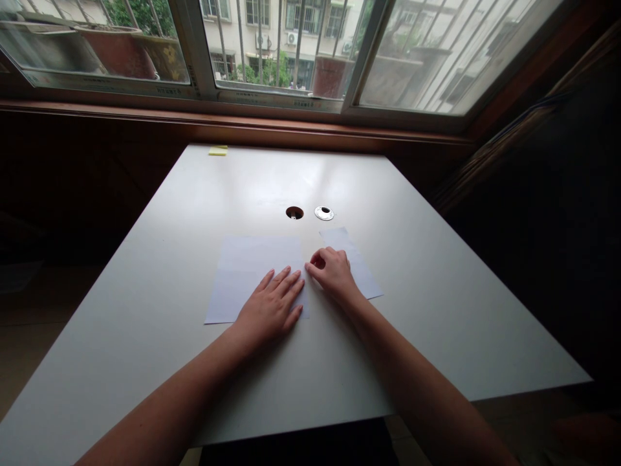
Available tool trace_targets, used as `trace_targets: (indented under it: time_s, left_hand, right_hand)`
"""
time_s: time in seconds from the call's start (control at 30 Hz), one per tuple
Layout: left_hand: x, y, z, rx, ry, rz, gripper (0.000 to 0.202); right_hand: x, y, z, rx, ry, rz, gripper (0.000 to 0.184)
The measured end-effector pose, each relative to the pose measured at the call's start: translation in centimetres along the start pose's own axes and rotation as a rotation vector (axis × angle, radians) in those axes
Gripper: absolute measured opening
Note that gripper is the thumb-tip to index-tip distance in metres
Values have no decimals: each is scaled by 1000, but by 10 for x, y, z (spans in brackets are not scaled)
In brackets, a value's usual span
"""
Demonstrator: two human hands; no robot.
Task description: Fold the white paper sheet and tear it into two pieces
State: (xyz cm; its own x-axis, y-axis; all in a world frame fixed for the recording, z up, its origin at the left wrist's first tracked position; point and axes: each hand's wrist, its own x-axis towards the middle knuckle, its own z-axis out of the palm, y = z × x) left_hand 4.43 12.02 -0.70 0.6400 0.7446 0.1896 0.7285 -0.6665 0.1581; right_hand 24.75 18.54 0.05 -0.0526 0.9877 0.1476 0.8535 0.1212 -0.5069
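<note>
Two white paper sheets lie on the white table (145, 336). The larger sheet (247, 268) is on the left, and my left hand (272, 307) rests flat on its lower right corner with the fingers stretched out. A narrower sheet (361, 272) lies slantwise to the right. My right hand (332, 272) sits on that sheet's left edge, fingers curled with thumb and forefinger pinched together at the gap between the sheets. Whether the pinch grips the paper edge is hidden.
A round cable hole (294, 212) opens in the tabletop behind the sheets, with its white cap (324, 213) lying beside it. A yellow sticky-note pad (218, 151) sits at the far left edge. A wooden sill (291, 129) and windows run behind the table.
</note>
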Motion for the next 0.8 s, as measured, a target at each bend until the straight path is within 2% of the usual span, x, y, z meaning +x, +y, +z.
trace_targets:
  time_s: [0.8]
  left_hand:
    - [-1, 0, 0, -6, 3, -4, 55]
  right_hand:
    - [2, 0, 1, 24, -17, 23, 17]
